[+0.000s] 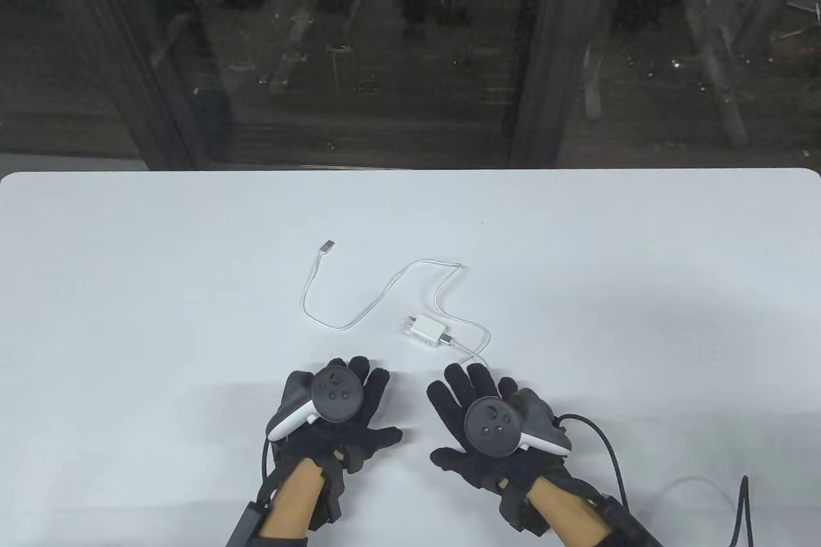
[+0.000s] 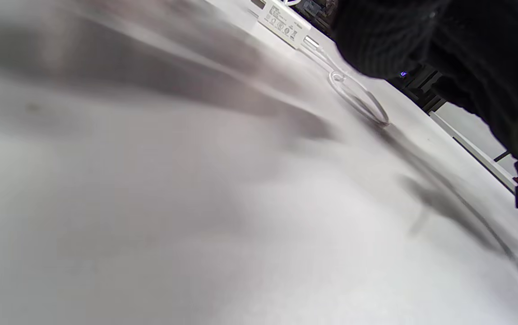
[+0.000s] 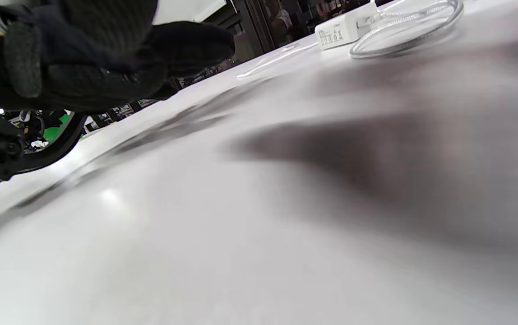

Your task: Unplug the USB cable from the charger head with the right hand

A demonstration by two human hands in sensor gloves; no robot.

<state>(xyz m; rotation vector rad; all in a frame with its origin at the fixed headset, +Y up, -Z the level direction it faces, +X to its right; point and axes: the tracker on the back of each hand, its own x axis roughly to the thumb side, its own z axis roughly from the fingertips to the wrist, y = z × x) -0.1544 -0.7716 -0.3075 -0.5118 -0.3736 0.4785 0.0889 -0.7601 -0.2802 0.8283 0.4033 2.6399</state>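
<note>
A small white charger head (image 1: 424, 329) lies on the white table (image 1: 160, 265) with a white USB cable (image 1: 359, 316) plugged into its right end. The cable loops back and ends in a free plug (image 1: 327, 246) at the far left. My left hand (image 1: 340, 409) rests flat on the table, fingers spread, to the left of the charger. My right hand (image 1: 478, 409) rests flat just below the charger, fingertips near the cable loop. Both hands hold nothing. The charger (image 2: 284, 20) and cable loop (image 2: 358, 97) show in the left wrist view, and the charger (image 3: 342, 30) in the right wrist view.
The table's far edge (image 1: 410, 172) meets a dark glass wall. A black glove lead (image 1: 609, 444) runs off my right wrist along the table's front right.
</note>
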